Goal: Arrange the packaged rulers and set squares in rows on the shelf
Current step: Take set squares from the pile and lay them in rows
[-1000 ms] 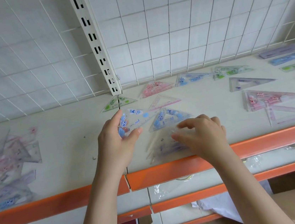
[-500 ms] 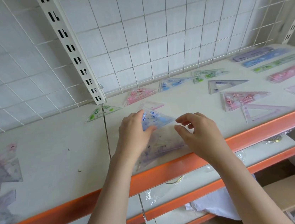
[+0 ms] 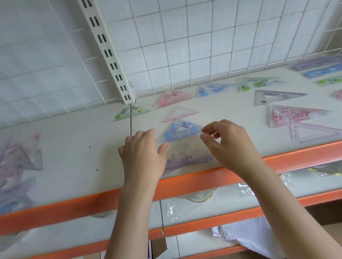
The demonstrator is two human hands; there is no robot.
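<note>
Though far from finished, shelf (image 3: 66, 163) already carrying rows at right: set squares along the back by the wire grid (image 3: 219, 37), green (image 3: 130, 112), pink (image 3: 171, 97), blue (image 3: 212, 88), green again (image 3: 257, 82); more squares in front, purple (image 3: 273, 97) and pink (image 3: 293, 115); packaged rulers (image 3: 331, 71) stacked in lines at far right. Still unsorted: blurred heap of packets (image 3: 3, 175) at far left, too smeared to count, well apart from the rows. Between these, near the orange front edge (image 3: 298, 156), small loose stack (image 3: 186, 155) under both hands, blue set square (image 3: 180, 130) on top, pale pink one (image 3: 179, 113) just behind. Left hand (image 3: 142, 154) resting on the stack's left side, thumb pressed on the blue square's corner, fingers lightly bent. Right hand (image 3: 227, 141) hovering at the right corner, grip half closed, thumb and forefinger nearly meeting; whether actually pinching the wrapper, cannot tell. Judged roughly halfway.
</note>
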